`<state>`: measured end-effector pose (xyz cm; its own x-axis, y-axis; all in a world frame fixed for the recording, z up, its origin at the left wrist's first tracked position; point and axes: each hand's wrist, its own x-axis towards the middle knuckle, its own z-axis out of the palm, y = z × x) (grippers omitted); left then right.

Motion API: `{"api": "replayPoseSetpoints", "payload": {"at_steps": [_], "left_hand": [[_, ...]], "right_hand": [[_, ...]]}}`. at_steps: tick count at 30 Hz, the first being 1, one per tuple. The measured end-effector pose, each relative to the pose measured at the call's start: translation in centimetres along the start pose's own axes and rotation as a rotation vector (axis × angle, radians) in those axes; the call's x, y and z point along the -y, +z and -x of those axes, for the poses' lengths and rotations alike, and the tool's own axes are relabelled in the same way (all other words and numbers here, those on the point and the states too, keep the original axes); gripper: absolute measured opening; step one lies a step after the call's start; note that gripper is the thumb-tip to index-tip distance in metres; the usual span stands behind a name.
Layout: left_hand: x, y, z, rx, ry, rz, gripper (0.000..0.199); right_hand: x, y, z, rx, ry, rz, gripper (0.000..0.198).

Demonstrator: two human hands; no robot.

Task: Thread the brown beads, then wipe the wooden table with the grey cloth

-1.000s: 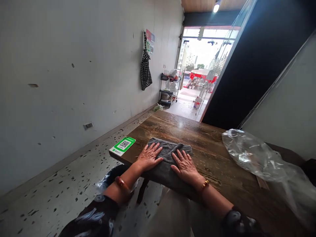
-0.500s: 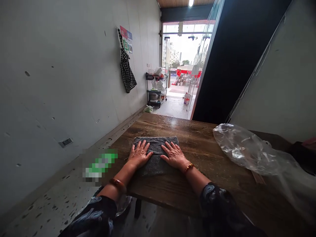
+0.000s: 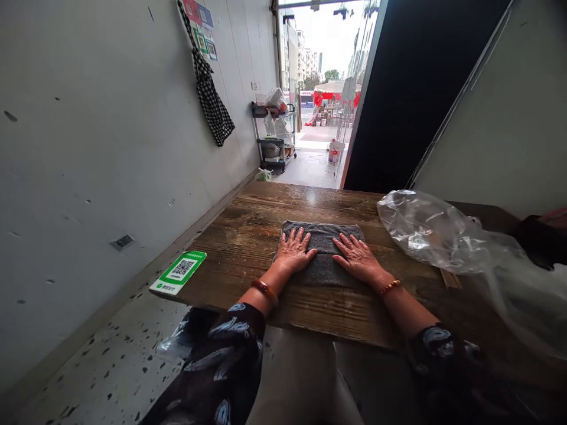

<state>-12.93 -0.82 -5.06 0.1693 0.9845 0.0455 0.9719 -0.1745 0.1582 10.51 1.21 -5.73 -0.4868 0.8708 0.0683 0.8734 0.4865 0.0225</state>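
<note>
Flat on one cloth (image 3: 325,254), two hands: left hand (image 3: 295,252), right hand (image 3: 358,260)

The lone head-worn camera looks forward and down, close over the wooden table (image 3: 248,236), toward the open doorway (image 3: 319,82).

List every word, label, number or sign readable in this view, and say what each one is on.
No text here can be read as words.
Green and white card at the wooden table's left corner: a QR code and small print, too small to read.
Posters on the wall above the checked cloth: coloured sheets, print too small to read.
Grey cloth under the left hand and right hand: no label visible.
</note>
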Motion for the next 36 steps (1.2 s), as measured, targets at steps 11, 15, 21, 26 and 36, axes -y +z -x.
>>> {"api": "replayPoseSetpoints", "payload": {"at_steps": [11, 15, 21, 26, 36], "left_hand": [[-5.9, 0.6, 3.4, -0.103, 0.194, 0.033, 0.061], [-4.7, -0.1, 3.8, -0.160, 0.210, 0.067, 0.049], [-1.5, -0.7, 8.1, -0.268, 0.151, 0.203, 0.047], [-1.4, 0.0, 13.3, -0.279, 0.253, 0.197, 0.047], [-2.5, 0.6, 14.7, -0.292, 0.131, 0.191, 0.047]], "right_hand": [[-4.3, -0.1, 9.1, -0.110, -0.001, 0.021, 0.055], [-4.6, -0.7, 12.0, -0.263, 0.007, -0.029, 0.054], [-4.8, -0.5, 18.5, -0.397, 0.149, -0.087, 0.050], [-3.4, 0.0, 20.4, -0.448, 0.229, -0.145, 0.049], [-1.2, -0.9, 19.9, -0.519, 0.345, -0.449, 0.035]]}}
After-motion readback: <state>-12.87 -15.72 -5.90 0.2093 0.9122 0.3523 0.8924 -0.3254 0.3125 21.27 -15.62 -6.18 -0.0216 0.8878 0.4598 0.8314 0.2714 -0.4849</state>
